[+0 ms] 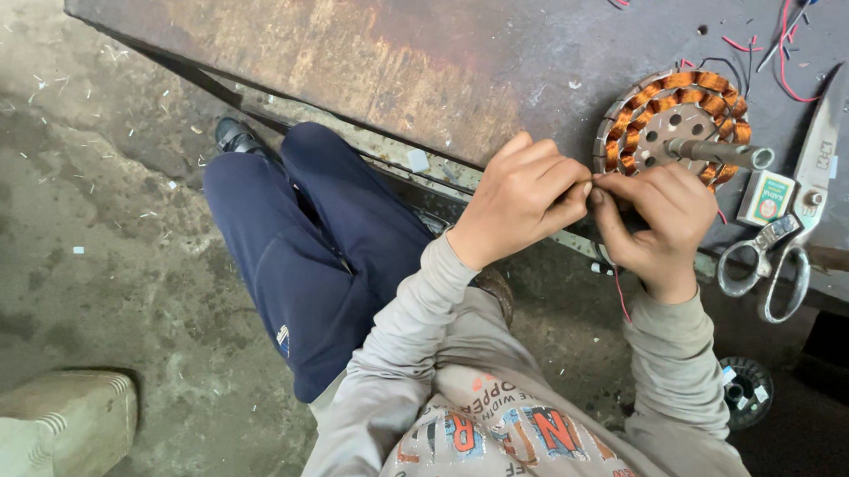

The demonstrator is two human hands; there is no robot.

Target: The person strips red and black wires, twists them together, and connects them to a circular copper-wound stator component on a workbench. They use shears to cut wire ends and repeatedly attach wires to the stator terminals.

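hands pinch a wire at the bench edge

both hands meet at the near edge of the bench (377, 42), a worn metal top with a rusty patch toward its far left corner. the left hand (521, 201) is curled, thumb and forefinger pressed together at the point where it touches the right hand (660, 222). the right hand's fingers are also closed, pinching at the same spot. a thin red wire (622, 299) hangs down from under the right hand, past the bench edge; where it is gripped is hidden by the fingers, so i cannot tell which hand clamps it.

just beyond the right hand, on the bench, lies the stator (678, 121), a round core ringed with copper coils, with a grey shaft (720, 151) sticking out of its middle toward the right. the hands are at its near rim, the right hand partly covering it.

to the right of the stator sits a small green and white box (768, 196), and beside it, touching, lie large scissors (791, 219) with the blades pointing to the far edge and the handles overhanging the near edge. loose red wires (788, 49) lie by the far right corner.

the person wears a grey sleeve and dark blue trousers.
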